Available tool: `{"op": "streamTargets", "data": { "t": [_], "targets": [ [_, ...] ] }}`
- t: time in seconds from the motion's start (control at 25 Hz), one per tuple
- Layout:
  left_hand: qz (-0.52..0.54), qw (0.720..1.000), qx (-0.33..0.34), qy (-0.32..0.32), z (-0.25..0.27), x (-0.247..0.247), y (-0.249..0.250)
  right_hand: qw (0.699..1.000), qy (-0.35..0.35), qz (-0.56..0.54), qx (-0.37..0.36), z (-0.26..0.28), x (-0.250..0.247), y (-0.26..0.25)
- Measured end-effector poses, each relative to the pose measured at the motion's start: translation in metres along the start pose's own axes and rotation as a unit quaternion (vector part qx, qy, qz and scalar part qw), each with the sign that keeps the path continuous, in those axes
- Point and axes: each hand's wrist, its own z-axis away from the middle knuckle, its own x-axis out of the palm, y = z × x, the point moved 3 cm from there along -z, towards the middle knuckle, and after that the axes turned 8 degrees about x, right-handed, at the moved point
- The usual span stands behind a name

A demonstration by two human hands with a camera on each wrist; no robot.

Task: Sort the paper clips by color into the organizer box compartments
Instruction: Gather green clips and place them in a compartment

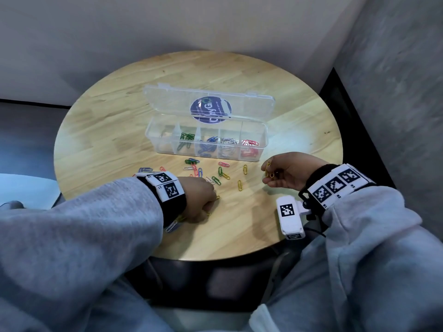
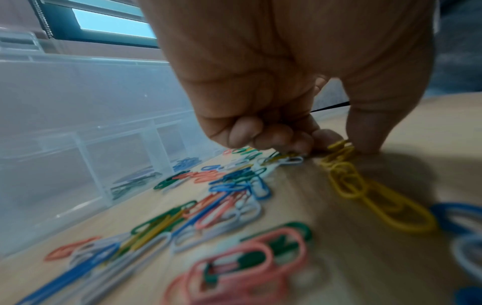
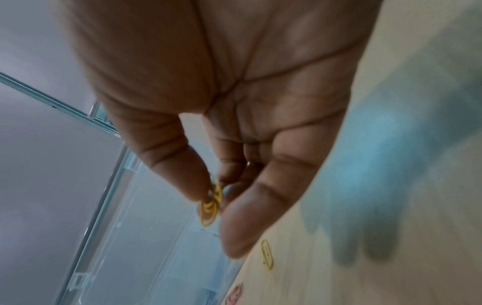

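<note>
On the left, our left hand point(image 1: 199, 200) is curled down on the desk point(image 1: 119, 111), fingertips pinching yellow clips point(image 2: 341, 152) from the loose mixed clips point(image 1: 206, 171). In the middle, the open organizer box point(image 1: 206, 149) shows its leftmost compartment apparently bare, then green, blue, white and red clips point(image 1: 249, 147) sorted. On the right, our right hand point(image 1: 287, 171) pinches a small bunch of yellow clips point(image 1: 269, 170) above the desk. We judge the sort past halfway: yellow is not yet boxed.

We seem to sit in an office corner, round wooden table point(image 1: 239, 73), grey partition walls point(image 1: 393, 56), window blind point(image 2: 99, 22).
</note>
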Motion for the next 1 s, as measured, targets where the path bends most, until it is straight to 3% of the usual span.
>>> {"op": "streamTargets", "data": {
  "t": [0.2, 0.4, 0.6, 0.72, 0.8, 0.84, 0.92, 0.96, 1.0],
  "targets": [
    [-0.097, 0.995, 0.016, -0.013, -0.003, -0.003, 0.008, 0.997, -0.013, -0.072, 0.015, -0.004, 0.001, 0.004],
    [-0.089, 0.996, 0.003, -0.022, -0.005, 0.002, 0.004, 0.995, -0.016, -0.092, 0.019, -0.007, 0.002, 0.006],
    [-0.018, 1.000, -0.010, 0.004, 0.002, -0.001, 0.001, 0.999, 0.010, 0.026, 0.030, -0.003, 0.007, 0.004],
    [0.116, 0.989, -0.058, 0.068, 0.013, -0.012, -0.011, 0.986, 0.060, 0.152, 0.017, -0.007, 0.007, 0.002],
    [0.263, 0.952, -0.076, 0.136, 0.023, -0.023, -0.017, 0.963, 0.081, 0.257, 0.011, -0.012, 0.006, 0.002],
    [0.373, 0.909, -0.076, 0.171, 0.027, -0.027, -0.018, 0.949, 0.093, 0.302, 0.005, -0.013, 0.006, 0.002],
    [0.580, 0.782, -0.075, 0.217, 0.031, -0.036, -0.019, 0.936, 0.106, 0.336, -0.005, -0.014, 0.006, 0.001],
    [0.637, 0.732, -0.078, 0.229, 0.033, -0.039, -0.020, 0.935, 0.104, 0.340, -0.008, -0.014, 0.008, 0.001],
    [0.666, 0.703, -0.084, 0.235, 0.034, -0.041, -0.022, 0.932, 0.102, 0.348, -0.012, -0.014, 0.011, 0.000]
  ]
}}
